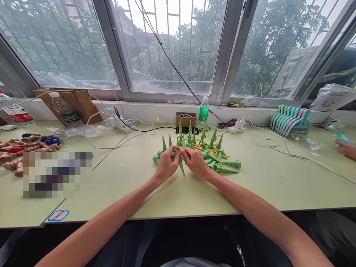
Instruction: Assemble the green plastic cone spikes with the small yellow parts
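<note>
A green plastic plant-watering spike [182, 168] points downward between my hands, above the table. My left hand [167, 162] is closed around its upper part with thumb and fingers. My right hand [197, 162] is pinched against the same spot; its fingertips hide whatever small part they hold. Just behind, several green spikes stand tip up, one of them a standing spike [213, 137]. More lie in a heap to the right, among them a loose spike [226, 170]. Small yellow valve pieces [215, 152] are piled among them.
A small cardboard box [185, 119] and a green-labelled bottle [204, 110] stand behind the spikes. White cables [274, 148] cross the table. Wooden pieces [19, 150] lie at left. Pastel hangers [290, 120] stand at right, near another person's hand [346, 149].
</note>
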`<state>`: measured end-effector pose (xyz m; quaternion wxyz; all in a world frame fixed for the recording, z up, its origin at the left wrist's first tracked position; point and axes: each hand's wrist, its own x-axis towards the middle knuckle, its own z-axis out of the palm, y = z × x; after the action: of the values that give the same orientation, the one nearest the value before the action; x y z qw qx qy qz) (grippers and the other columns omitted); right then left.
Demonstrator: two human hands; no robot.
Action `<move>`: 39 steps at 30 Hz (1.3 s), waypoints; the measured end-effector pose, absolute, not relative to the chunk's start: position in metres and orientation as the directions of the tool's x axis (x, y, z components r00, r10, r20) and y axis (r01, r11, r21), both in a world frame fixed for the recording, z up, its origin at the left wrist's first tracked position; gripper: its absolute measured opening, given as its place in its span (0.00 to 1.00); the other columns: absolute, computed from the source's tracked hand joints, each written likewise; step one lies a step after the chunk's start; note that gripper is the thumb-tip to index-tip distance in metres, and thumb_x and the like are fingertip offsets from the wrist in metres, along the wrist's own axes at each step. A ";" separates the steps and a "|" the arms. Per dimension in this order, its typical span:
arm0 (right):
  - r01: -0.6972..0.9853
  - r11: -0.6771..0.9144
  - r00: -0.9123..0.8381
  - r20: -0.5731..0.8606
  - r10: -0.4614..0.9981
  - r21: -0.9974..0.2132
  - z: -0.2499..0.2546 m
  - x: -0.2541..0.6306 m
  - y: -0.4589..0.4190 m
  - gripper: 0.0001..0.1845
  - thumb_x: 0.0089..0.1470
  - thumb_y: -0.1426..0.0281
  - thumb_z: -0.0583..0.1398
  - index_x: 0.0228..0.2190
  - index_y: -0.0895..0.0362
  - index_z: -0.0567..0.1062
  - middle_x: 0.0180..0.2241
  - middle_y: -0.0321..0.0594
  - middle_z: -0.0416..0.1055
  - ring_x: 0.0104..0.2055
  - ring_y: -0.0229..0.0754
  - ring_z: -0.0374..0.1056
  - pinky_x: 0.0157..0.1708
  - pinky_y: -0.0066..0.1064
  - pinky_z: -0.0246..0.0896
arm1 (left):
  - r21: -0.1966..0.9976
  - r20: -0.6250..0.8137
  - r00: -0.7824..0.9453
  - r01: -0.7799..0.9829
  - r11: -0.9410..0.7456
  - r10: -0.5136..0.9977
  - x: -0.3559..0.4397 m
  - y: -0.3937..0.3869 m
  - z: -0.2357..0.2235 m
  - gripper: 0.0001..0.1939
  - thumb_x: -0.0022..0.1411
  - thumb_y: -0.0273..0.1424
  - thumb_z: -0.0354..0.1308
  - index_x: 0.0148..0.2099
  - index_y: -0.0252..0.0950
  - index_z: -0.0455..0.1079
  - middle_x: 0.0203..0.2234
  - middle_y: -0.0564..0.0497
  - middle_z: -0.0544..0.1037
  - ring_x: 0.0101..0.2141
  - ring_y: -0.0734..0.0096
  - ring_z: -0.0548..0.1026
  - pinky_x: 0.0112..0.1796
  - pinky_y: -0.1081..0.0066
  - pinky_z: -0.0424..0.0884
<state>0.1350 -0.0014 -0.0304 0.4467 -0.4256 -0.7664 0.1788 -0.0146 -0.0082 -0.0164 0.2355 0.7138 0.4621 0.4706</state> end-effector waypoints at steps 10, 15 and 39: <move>0.494 0.579 -0.245 0.535 0.809 -0.649 -0.031 0.135 -0.001 0.18 0.65 0.62 0.49 0.24 0.55 0.62 0.17 0.31 0.61 0.19 0.34 0.54 0.24 0.27 0.46 | 0.772 0.444 0.139 0.442 -0.456 0.885 -0.014 -0.009 -0.015 0.08 0.61 0.35 0.53 0.40 0.37 0.67 0.32 0.53 0.71 0.19 0.82 0.66 0.21 0.76 0.59; 0.491 0.579 -0.245 0.535 0.808 -0.650 -0.031 0.135 0.000 0.19 0.65 0.61 0.49 0.23 0.55 0.62 0.17 0.31 0.61 0.19 0.34 0.54 0.24 0.27 0.45 | 0.774 0.435 0.143 0.445 -0.451 0.889 -0.014 -0.011 -0.014 0.08 0.61 0.35 0.53 0.40 0.36 0.66 0.32 0.53 0.70 0.19 0.82 0.66 0.21 0.77 0.58; 0.496 0.564 -0.237 0.522 0.819 -0.660 -0.026 0.134 -0.003 0.19 0.64 0.60 0.49 0.23 0.55 0.61 0.17 0.30 0.57 0.19 0.33 0.49 0.23 0.27 0.44 | 0.775 0.432 0.146 0.444 -0.449 0.890 -0.013 -0.012 -0.013 0.08 0.61 0.34 0.53 0.40 0.37 0.67 0.33 0.52 0.71 0.19 0.82 0.67 0.21 0.77 0.58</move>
<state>0.1344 -0.0034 -0.0264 0.4436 -0.4298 -0.7650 0.1823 -0.0133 -0.0115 -0.0133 0.2432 0.7170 0.4651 0.4589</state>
